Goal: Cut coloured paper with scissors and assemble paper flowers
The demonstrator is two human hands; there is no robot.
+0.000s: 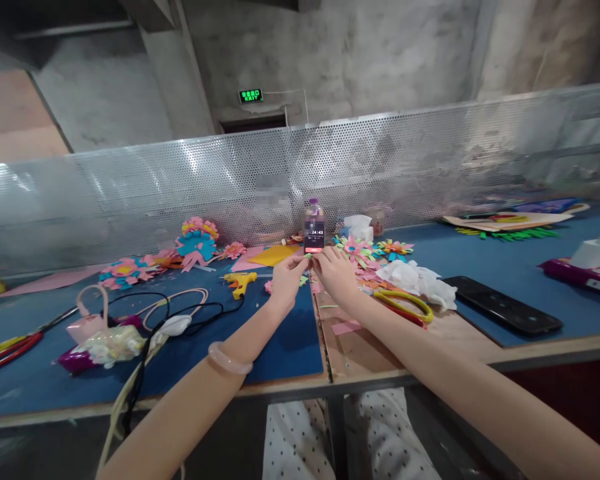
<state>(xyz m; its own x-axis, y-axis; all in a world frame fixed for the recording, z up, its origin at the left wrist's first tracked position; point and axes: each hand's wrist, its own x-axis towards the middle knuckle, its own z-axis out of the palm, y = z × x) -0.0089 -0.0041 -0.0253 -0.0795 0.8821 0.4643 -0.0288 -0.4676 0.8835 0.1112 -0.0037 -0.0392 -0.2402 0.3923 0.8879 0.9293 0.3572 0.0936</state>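
Note:
My left hand (286,275) and my right hand (334,268) meet fingertip to fingertip above the worktable, both closed in a pinch. Between them shows a tiny green piece (309,256), perhaps paper; its shape is mostly hidden by my fingers. Just behind the fingertips a phone with a timer (315,235) stands upright against a purple-capped bottle (313,201). Left of my left hand lies a yellow glue gun (240,283). Colourful paper flowers (356,251) lie beyond my right hand, and scissors with yellow handles (411,301) rest beside my right forearm.
Paper flowers (196,241) and a yellow paper sheet (275,255) lie along the back, before a perforated metal screen (220,180). Cables and a power strip (77,358) are at left. Crumpled tissue (420,280) and a black phone (503,305) lie at right.

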